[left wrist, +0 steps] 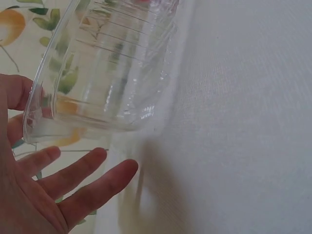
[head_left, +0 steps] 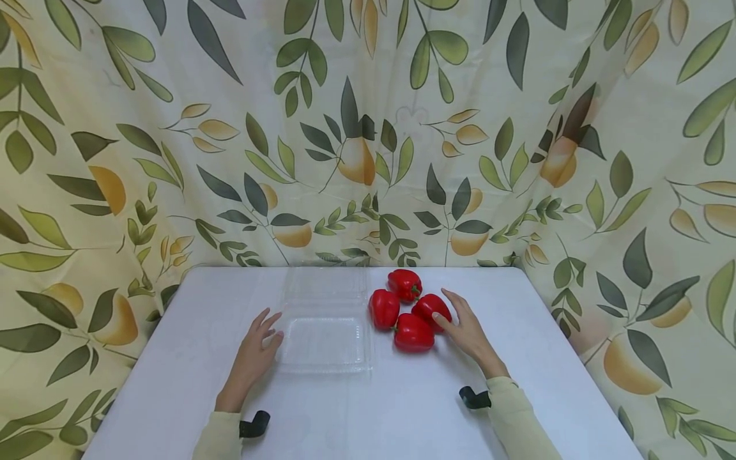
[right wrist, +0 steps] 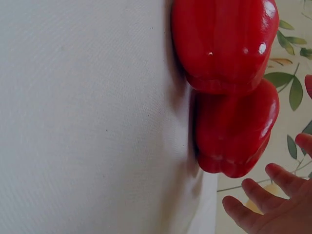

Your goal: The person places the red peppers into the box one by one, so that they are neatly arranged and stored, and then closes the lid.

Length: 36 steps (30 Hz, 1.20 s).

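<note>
A clear plastic clamshell container [head_left: 324, 370] lies with its lid [head_left: 326, 281] folded back, away from me. At its left side is my left hand [head_left: 257, 351], fingers spread and holding nothing. In the left wrist view the left hand [left wrist: 58, 195] is close to the rim of the container [left wrist: 97, 112]; whether it touches cannot be told. Several red bell peppers [head_left: 414, 333] sit grouped right of the container. Beside the rightmost bell pepper [head_left: 431, 308], my right hand [head_left: 468, 332] has its fingers extended. The right wrist view shows the right hand [right wrist: 278, 200] apart from the nearest bell pepper [right wrist: 234, 129].
A white cloth covers the table [head_left: 402, 409]. Behind it and at both sides hangs a curtain [head_left: 368, 128] patterned with leaves and fruit. A black wrist mount [head_left: 255, 425] is on the left arm and another wrist mount [head_left: 475, 397] on the right.
</note>
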{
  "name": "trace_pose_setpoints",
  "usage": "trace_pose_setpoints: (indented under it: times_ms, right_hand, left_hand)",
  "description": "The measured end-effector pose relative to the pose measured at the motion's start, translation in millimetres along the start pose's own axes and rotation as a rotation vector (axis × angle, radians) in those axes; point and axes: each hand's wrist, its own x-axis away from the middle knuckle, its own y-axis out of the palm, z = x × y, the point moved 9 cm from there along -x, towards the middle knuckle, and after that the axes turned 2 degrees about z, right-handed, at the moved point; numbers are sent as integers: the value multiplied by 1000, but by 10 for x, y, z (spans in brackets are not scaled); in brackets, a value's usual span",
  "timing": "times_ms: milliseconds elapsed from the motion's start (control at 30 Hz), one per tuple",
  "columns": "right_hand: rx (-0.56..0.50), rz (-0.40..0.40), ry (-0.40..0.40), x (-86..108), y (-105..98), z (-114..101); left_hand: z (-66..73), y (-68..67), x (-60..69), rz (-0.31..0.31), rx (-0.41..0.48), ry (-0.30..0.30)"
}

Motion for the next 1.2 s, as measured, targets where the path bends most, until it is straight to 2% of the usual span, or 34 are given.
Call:
trace_pose_setpoints:
  times_ms: [233,567,1200]
  right_hand:
    - [-28,-5,12,-34,46,30]
    - [-58,-20,29,-88,117,71]
    - [-78,-22,31,-104,178,138]
  left_hand:
    - [-76,7,27,-18,45,-41]
    - [-162,26,51,-18,155,-47]
    - [-129,21,130,21,157,-48]
